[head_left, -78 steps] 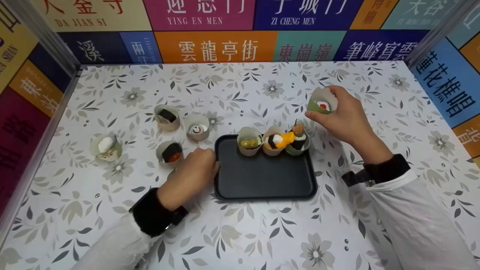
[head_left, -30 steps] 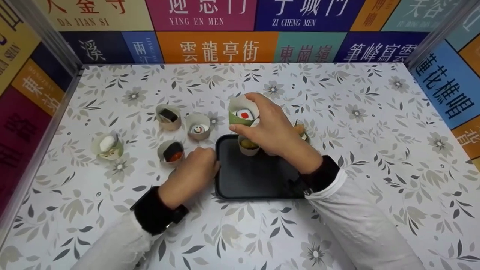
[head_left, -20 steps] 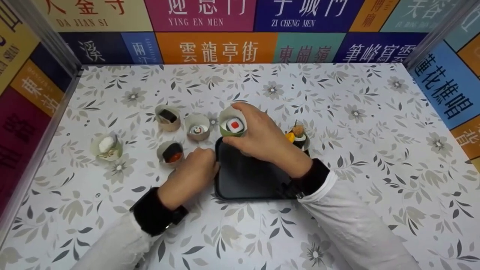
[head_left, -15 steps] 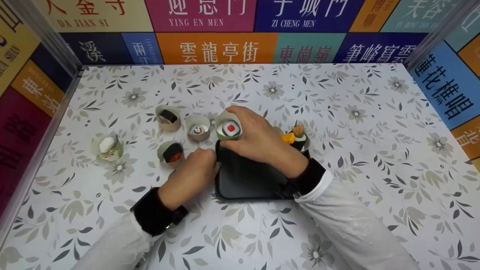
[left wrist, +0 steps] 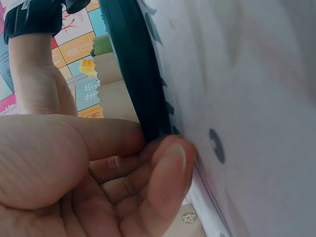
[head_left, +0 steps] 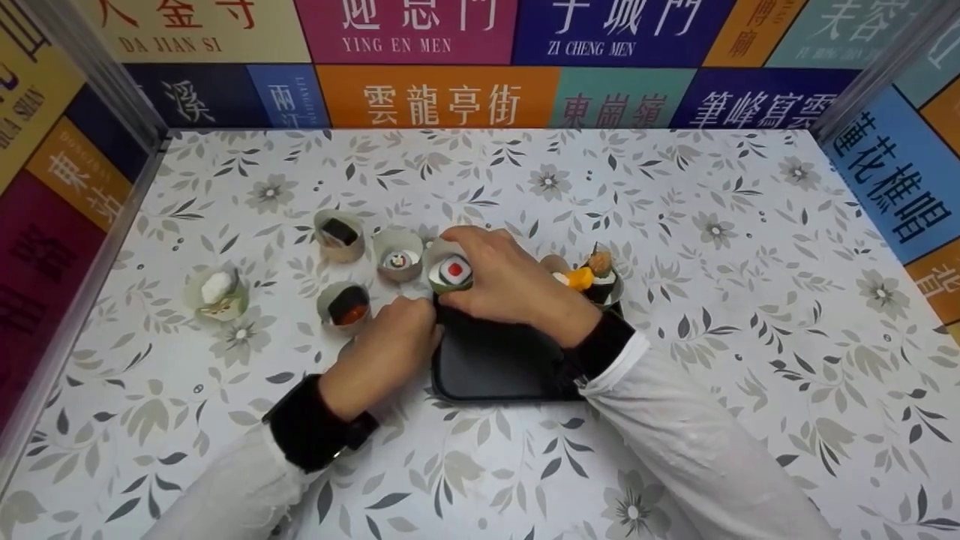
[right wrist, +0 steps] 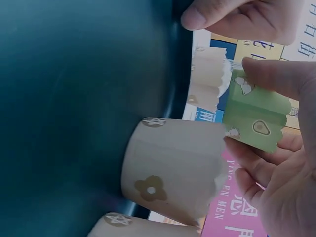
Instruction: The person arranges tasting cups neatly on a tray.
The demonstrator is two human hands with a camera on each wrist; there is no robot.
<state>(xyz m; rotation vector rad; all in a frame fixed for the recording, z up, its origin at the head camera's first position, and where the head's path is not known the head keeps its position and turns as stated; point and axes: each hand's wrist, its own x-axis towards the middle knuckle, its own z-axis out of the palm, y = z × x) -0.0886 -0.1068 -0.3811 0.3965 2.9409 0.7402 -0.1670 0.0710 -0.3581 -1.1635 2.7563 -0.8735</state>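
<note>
My right hand (head_left: 506,281) grips a green paper cup (right wrist: 256,111) holding a sushi roll (head_left: 454,270) with a red centre. The cup hangs over the far left corner of the black tray (head_left: 487,367); in the right wrist view it is apart from the tray's surface. With thumb and finger, my left hand (head_left: 390,345) pinches the tray's left edge. Along the far edge of the tray stand a beige cup (right wrist: 173,168) with a flower print, mostly hidden by my right hand in the head view, a cup with yellow-topped sushi (head_left: 579,279), and one with dark-wrapped sushi (head_left: 600,281).
Left of the tray stand paper cups: one with a small roll (head_left: 397,259), one with a dark-wrapped piece (head_left: 339,234), and one with orange-red filling (head_left: 345,306). Farther left is a cup with a white topping (head_left: 217,291). Printed panels (head_left: 442,97) border the flowered table.
My right hand has carried the green cup from right of the tray leftward across it, then lowered it toward the far left corner. My left hand has stayed at the tray's edge.
</note>
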